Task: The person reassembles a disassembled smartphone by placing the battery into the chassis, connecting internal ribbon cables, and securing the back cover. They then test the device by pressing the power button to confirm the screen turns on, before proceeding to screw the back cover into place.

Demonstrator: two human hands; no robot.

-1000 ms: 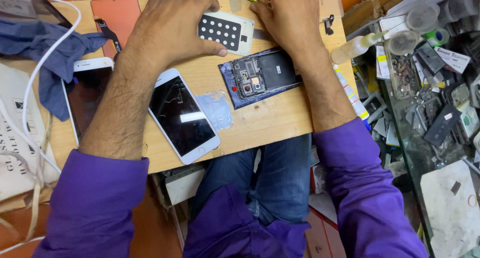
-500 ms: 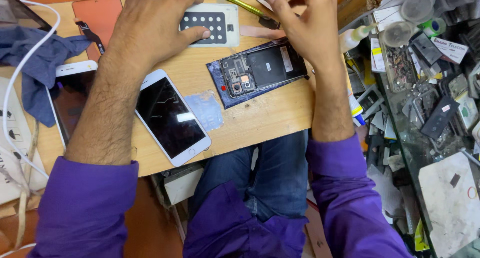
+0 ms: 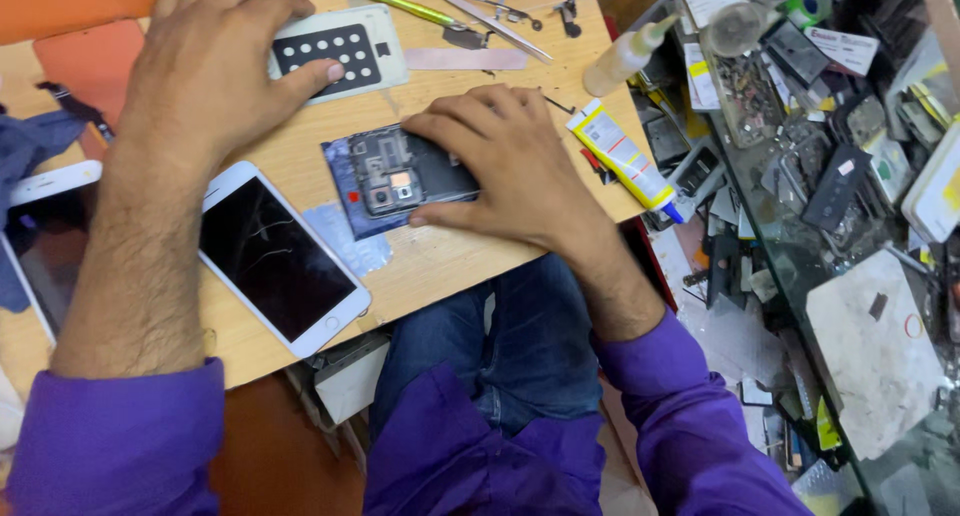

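Bare surface (image 3: 470,261) left open just below the opened phone (image 3: 400,171), left side blocked by the white phone (image 3: 283,259), far edge crowded by tweezers (image 3: 490,21), right edge hemmed by the glue tube (image 3: 620,156)

Your right hand (image 3: 520,166) is covering matt, bare-metal phone (image 3: 400,176); glossy cracked glass phone (image 3: 280,261) is lying on smooth pale wood table (image 3: 450,261).
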